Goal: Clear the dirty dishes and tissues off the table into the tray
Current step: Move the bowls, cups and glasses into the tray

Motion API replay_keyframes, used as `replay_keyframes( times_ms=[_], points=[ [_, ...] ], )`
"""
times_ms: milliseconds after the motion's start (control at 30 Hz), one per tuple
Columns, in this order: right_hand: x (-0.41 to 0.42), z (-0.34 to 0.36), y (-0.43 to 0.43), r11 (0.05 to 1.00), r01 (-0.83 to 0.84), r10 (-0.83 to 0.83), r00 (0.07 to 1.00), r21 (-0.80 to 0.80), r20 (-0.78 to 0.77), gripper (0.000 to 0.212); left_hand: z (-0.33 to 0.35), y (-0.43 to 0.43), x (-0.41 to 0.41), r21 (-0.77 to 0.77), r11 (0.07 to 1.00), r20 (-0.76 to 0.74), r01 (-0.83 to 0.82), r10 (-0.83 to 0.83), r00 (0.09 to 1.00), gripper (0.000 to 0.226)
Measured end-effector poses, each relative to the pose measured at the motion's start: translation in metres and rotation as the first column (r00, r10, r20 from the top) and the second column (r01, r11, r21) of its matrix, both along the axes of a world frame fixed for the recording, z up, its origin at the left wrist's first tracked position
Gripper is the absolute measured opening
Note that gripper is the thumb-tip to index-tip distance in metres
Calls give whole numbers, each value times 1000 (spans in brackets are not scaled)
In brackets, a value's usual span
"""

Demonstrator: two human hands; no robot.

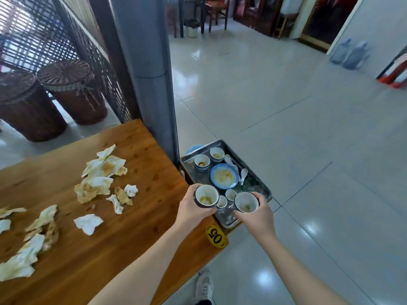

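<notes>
Only head view. Left hand (191,208): fingers clasped round soiled cup (206,195), held above surface (136,227) edge, just beside tray (255,182). Right hand (257,216): fingers clasped round second cup (246,202), above tray's near end. Tray already held bowls (201,161), blue plate (224,178), spoons (243,173), small cups (222,201). Stained tissues (103,170) lay scattered across surface. Risk: near end crowded; cup lowered onto small cups could tip, chip, spill dregs. Tray's support hidden; weight at edge might rock it.

Tissues (103,172) lie on the table (136,238); tray (262,188) of dishes sits right of it
</notes>
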State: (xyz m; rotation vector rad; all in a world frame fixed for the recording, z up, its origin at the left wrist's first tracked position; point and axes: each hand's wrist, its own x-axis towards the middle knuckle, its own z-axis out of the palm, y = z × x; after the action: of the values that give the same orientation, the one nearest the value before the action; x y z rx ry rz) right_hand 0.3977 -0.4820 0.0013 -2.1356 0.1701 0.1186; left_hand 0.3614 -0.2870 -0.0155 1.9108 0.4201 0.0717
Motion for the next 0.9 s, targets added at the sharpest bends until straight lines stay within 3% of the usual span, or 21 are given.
replay_keyframes(
  times_ms=[267,567,700,900],
  points=[
    [98,1,-31,999,51,-51,999,-3,-9,81,-9,-14,81,-16,1000,-76,8,-10,997,66],
    [143,-41,-56,1000,-12,11,990,-10,-138,72,-35,-45,119,35,998,-155,-48,52,987,73],
    [169,-63,-61,983,-172,159,972,-62,-175,73,-47,-64,126,41,978,-191,-204,208,959,73],
    [198,-96,-81,867,-477,445,871,-144,-210,72,-80,-108,123,-17,880,-326,-476,445,834,75]
  ],
)
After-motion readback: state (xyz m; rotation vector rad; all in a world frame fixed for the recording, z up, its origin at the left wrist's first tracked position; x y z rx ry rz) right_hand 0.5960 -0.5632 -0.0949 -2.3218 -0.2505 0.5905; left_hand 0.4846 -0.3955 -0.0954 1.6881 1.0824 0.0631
